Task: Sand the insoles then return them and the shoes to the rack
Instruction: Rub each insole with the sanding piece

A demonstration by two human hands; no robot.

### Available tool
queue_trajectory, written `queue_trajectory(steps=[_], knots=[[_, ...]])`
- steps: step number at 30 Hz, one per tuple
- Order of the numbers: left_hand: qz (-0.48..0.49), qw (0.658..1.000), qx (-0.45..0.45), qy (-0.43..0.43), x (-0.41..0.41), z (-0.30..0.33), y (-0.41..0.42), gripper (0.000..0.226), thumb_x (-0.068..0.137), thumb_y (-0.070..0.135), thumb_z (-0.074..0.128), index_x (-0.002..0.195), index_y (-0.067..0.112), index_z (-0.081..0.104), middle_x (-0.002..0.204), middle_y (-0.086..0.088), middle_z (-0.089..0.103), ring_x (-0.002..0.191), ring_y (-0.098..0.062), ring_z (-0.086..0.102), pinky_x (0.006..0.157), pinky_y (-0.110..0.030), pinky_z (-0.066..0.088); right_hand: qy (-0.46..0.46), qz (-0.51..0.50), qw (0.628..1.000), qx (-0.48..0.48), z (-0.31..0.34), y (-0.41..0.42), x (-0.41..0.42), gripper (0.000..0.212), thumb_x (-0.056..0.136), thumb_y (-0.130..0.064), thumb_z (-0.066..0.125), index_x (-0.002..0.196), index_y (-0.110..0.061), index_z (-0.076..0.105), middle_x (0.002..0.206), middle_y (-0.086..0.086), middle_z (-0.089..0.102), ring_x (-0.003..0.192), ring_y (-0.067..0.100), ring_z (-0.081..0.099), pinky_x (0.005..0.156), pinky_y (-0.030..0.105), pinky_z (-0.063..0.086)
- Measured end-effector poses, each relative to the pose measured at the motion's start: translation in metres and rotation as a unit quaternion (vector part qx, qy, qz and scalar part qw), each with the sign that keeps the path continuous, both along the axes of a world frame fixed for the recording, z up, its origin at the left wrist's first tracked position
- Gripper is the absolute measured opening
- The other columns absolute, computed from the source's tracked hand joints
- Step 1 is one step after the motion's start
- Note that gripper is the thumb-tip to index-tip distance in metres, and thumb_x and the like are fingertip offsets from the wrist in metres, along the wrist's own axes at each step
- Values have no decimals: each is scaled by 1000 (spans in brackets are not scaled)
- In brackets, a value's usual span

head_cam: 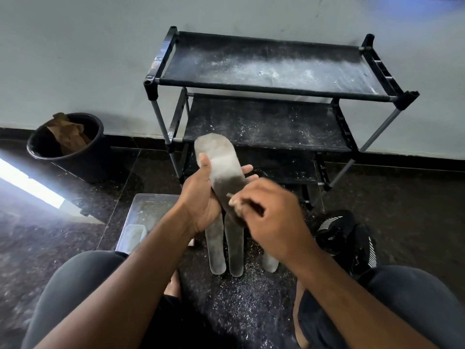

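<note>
At frame centre, the left hand point(201, 200) grips the thin, probably flexible insole point(221, 167) mid-length for support, while the right hand point(271, 217) pinches the sandpaper point(235, 201).

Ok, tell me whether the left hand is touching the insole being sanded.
Touching. The head view shows the left hand gripping the raised insole from beneath, thumb pressed on its left edge and fingertips showing past its right edge.
</note>
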State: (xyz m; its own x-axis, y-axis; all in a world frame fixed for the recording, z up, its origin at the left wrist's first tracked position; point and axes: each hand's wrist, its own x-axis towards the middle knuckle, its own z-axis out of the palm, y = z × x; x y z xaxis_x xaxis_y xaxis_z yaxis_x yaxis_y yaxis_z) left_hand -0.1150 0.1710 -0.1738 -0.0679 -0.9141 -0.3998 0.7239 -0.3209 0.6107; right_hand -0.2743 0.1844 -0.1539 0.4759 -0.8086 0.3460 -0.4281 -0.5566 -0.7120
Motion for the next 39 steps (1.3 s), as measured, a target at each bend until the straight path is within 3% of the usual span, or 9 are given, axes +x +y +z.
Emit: queue_trajectory(steps=[3,6,8,16,19,23,31,34,39], knots=[[8,1000,22,-16,-2,-4,1,81,107,59,30,139,-13,50,131,-31,66,125,-39,65,107,-48,52,-136,-69,987,57,12,-6,-5,10,88,-2,71,95,-9,74,92,-1,70,85,14,69,79,25,55],[-36,998,35,-41,-11,-2,6,81,106,59,33,122,-14,64,116,-30,72,110,-35,73,94,-42,61,-212,-90,958,172,7,-8,2,13,89,-1,70,100,-7,73,85,5,73,77,15,72,75,24,55],[-52,997,30,-42,-14,0,8,82,107,58,29,101,-11,72,99,-25,76,93,-28,77,85,-37,63,-135,-106,981,95,-6,-11,4,14,85,0,73,97,-9,74,88,0,72,83,12,70,77,26,55],[-44,998,34,-36,-13,3,9,73,109,56,28,136,-3,59,129,-20,71,113,-24,73,90,-33,61,98,-77,988,-95,-27,-1,11,16,92,-3,64,104,-2,74,107,-1,55,103,14,48,94,17,44],[-79,994,25,-68,-12,4,10,81,107,63,21,132,-2,62,136,-18,68,126,-25,66,98,-32,53,87,-80,992,-32,-28,6,16,28,95,-23,67,115,-3,71,112,-1,53,109,12,50,96,24,49],[-73,995,16,-67,-14,0,9,86,107,63,17,139,-6,57,141,-19,64,127,-23,65,100,-30,54,-48,-117,992,25,-24,2,17,31,87,-9,76,118,-7,72,106,-2,66,103,6,63,92,20,52],[-46,995,-7,-87,-15,5,10,93,98,78,15,106,17,84,135,-25,66,129,-37,63,110,-45,48,-75,-67,990,100,-17,-4,13,7,85,-9,77,92,-11,80,94,-7,70,91,1,65,83,12,50],[-11,997,-1,-79,-8,4,6,92,92,86,18,138,19,62,134,-25,66,121,-50,64,98,-52,57,-15,-9,996,85,-22,3,16,7,87,-9,75,93,-6,79,94,-2,66,88,3,60,79,7,45],[4,992,47,-120,-14,0,4,97,95,82,18,90,12,86,117,-20,74,93,-32,74,66,-34,63,24,-46,999,17,-34,8,22,22,92,-10,69,113,-5,72,108,1,58,105,15,58,94,22,49]])
